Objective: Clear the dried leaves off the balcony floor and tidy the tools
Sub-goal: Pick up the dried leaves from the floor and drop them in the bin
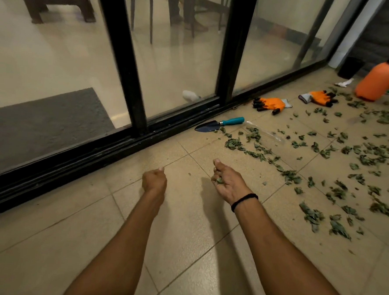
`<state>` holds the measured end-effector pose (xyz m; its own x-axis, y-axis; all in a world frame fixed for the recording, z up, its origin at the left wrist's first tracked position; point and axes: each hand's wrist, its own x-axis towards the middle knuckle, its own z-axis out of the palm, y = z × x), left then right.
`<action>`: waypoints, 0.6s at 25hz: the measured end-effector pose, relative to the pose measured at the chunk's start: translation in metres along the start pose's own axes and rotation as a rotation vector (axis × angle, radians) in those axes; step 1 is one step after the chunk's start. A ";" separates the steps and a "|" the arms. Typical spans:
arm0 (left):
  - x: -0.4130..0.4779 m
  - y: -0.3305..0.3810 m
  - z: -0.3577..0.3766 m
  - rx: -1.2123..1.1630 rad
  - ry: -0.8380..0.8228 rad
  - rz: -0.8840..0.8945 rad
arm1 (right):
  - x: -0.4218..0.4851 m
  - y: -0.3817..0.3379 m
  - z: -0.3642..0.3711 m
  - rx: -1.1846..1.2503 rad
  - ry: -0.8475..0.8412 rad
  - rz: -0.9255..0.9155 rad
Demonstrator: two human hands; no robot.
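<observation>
Dried green leaves (pixel 338 156) lie scattered over the tan tiled balcony floor (pixel 69 242), mostly on the right. My right hand (pixel 226 183) hovers above the tiles at centre, curled around a few dried leaves. My left hand (pixel 154 179) is beside it, fingers closed, and I cannot see anything in it. A small trowel (pixel 217 124) with a teal handle lies by the door track. Two orange and black gloves, one nearer (pixel 271 104) and one further right (pixel 319 97), lie flat beyond it. An orange spray bottle (pixel 377 82) stands at the far right.
A black sliding glass door track (pixel 97 150) runs diagonally along the left of the balcony. A clear plastic wrapper (pixel 266 132) lies among the leaves. A black pot (pixel 351 67) stands in the far corner with a white scrap (pixel 344 83) in front of it. Furniture legs show behind the glass.
</observation>
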<state>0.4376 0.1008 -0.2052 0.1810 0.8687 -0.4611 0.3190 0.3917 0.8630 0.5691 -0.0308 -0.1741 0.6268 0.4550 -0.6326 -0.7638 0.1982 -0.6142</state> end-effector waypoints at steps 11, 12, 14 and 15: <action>-0.055 0.086 -0.240 -1.027 -0.106 -0.109 | -0.142 0.125 0.216 -0.225 -0.422 0.195; -0.061 0.089 -0.266 -1.063 -0.101 -0.084 | -0.158 0.138 0.231 -0.234 -0.469 0.206; -0.073 0.095 -0.321 -1.133 -0.073 -0.005 | -0.190 0.166 0.260 -0.198 -0.560 0.253; -0.082 0.095 -0.346 -1.172 -0.042 0.030 | -0.206 0.181 0.271 -0.200 -0.592 0.285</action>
<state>0.1309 0.1716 -0.0139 0.2112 0.8804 -0.4247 -0.7337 0.4298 0.5262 0.2604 0.1462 -0.0272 0.1726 0.8747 -0.4528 -0.8078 -0.1374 -0.5733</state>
